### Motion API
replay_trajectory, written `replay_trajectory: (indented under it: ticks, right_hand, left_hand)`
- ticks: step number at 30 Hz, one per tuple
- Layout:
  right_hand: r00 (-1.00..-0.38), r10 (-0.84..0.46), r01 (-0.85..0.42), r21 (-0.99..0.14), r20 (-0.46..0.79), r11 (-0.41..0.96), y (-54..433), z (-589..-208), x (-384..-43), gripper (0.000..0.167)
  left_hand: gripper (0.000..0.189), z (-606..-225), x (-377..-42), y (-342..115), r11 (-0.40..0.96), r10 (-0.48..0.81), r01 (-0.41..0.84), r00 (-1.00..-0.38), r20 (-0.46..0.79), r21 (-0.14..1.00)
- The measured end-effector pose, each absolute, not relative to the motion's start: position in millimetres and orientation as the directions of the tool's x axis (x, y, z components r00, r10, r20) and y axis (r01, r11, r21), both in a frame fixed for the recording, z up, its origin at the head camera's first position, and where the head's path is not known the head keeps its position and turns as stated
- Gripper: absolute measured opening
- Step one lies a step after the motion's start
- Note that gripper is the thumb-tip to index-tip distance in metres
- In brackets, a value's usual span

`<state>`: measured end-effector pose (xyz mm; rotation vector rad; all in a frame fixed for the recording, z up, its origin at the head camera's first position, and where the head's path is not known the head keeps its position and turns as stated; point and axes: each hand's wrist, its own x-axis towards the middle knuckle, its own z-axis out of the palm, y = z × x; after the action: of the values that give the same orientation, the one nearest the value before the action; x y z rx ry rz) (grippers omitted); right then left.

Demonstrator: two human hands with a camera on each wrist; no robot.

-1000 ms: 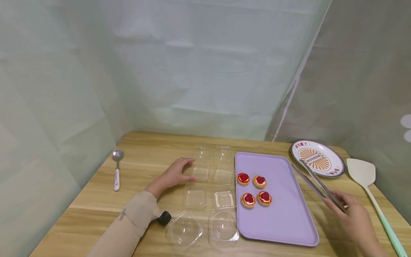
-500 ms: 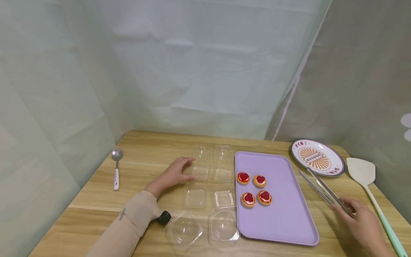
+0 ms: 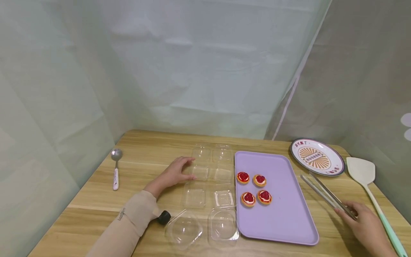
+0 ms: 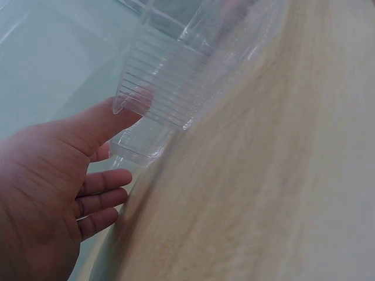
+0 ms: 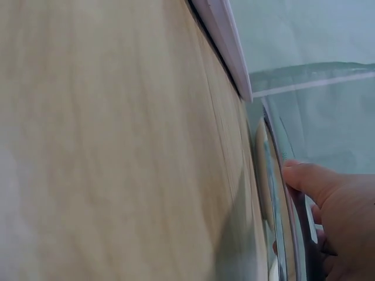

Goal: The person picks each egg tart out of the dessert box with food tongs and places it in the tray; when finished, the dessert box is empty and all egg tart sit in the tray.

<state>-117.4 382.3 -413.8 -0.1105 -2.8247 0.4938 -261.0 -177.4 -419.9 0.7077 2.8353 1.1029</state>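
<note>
In the head view my left hand (image 3: 174,173), thumb and forefinger apart, reaches the left side of the clear plastic boxes (image 3: 194,198). The left wrist view shows its thumb against a ribbed clear box (image 4: 170,70), other fingers loosely extended. My right hand (image 3: 366,223) grips metal tongs (image 3: 327,192) near their closed end, right of the lilac tray (image 3: 282,221). Their tips stand apart and hold nothing. Several small red-topped tarts (image 3: 264,197) sit on the tray's left half. In the right wrist view my right thumb presses on the tongs (image 5: 302,216).
A white patterned plate (image 3: 316,157) lies at the back right. Beside it is a white turner (image 3: 361,171) with a mint handle. At the far left lies a spoon (image 3: 116,171). Open lidded boxes, one domed (image 3: 185,230), line the tray's left edge.
The tongs have drawn back from the plate, toward me and slightly right, along with my right hand. My left hand, the boxes and the tarts stay as they were.
</note>
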Motion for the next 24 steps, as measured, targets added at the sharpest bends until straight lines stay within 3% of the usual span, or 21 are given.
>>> replay_trajectory:
  ticks: [24]
  right_hand:
    - [-0.956,0.095,0.015,-0.279,0.277,0.96,385.9,-421.0,-116.3,0.045]
  left_hand:
    - [0.074,-419.1,-260.2,-178.0,0.632,0.419,0.395,-0.898,0.134,0.667]
